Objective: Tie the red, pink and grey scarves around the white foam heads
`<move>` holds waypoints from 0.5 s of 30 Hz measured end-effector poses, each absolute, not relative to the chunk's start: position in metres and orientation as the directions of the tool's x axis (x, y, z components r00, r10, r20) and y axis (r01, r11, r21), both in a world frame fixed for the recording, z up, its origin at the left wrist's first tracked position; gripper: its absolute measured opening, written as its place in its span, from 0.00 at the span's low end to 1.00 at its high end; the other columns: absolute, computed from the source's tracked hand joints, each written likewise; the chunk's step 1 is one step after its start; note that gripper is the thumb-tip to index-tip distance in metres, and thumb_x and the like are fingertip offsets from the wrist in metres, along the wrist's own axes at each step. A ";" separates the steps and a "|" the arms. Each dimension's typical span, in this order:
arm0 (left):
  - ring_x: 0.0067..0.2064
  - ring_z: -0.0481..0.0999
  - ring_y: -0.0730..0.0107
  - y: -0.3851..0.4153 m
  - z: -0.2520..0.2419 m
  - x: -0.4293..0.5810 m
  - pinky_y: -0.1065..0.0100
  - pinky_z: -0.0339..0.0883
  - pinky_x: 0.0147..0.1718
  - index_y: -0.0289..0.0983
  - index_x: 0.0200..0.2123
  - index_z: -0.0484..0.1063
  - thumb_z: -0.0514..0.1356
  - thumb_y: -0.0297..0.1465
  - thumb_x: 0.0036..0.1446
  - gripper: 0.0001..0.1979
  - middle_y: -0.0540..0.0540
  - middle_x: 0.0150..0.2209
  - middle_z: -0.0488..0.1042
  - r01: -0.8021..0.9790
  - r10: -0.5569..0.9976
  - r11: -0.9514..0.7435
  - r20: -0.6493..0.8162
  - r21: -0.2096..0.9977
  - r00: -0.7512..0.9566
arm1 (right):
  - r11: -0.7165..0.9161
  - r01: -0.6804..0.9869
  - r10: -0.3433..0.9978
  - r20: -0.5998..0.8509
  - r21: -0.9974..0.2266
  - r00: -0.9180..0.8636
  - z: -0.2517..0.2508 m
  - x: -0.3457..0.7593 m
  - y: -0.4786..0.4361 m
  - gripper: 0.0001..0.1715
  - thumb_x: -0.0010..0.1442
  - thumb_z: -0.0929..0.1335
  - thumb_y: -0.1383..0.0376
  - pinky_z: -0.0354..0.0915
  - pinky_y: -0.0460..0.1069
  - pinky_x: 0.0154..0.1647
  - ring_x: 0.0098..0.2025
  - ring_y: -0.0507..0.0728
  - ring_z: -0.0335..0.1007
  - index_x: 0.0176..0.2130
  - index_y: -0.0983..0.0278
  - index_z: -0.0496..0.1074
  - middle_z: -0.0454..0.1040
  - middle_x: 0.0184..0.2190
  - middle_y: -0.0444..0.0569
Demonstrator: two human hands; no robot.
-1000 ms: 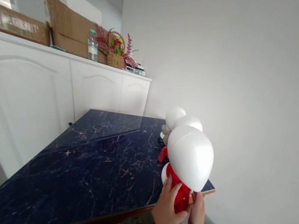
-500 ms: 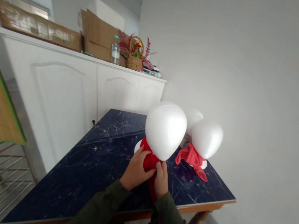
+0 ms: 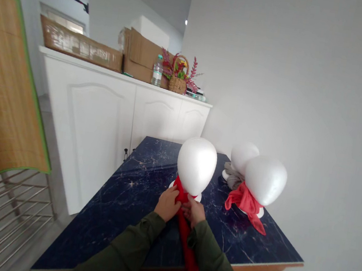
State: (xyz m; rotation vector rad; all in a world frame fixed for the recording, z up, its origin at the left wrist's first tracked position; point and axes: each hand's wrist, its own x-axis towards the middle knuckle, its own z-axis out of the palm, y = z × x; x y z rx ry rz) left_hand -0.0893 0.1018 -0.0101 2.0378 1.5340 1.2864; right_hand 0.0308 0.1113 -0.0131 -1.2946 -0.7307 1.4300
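A white mannequin head (image 3: 196, 163) stands upright on the table in front of me. Round its neck goes a red scarf (image 3: 186, 246), whose long tail hangs down over the table's front edge between my forearms. At the left side of the neck, my left hand (image 3: 168, 203) has its fingers closed on the scarf. My right hand (image 3: 193, 211) pinches the scarf at the front of the neck, just below the chin. The fingertips of both hands are close together there, and the fabric between them is partly covered.
To the right stand a white head (image 3: 266, 180) with a coral scarf (image 3: 246, 203) and, behind it, another head (image 3: 244, 157) with a grey scarf (image 3: 233, 176). A white cabinet (image 3: 95, 135) lines the back left. A metal rack (image 3: 19, 201) stands left of the dark blue table (image 3: 109, 216).
The view has shifted left and back, so the mannequin head looks smaller. My hands stay at its neck, and more of the scarf's red tail now shows between my arms.
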 end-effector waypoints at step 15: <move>0.30 0.73 0.71 0.158 0.035 -0.193 0.67 0.69 0.30 0.30 0.36 0.69 0.49 0.24 0.58 0.10 0.45 0.29 0.73 0.426 0.902 0.007 0.179 0.905 -0.394 | -0.093 -0.523 0.956 -0.222 -0.847 0.190 0.022 0.093 0.139 0.17 0.63 0.56 0.63 0.62 0.42 0.18 0.17 0.46 0.61 0.27 0.66 0.63 0.63 0.17 0.39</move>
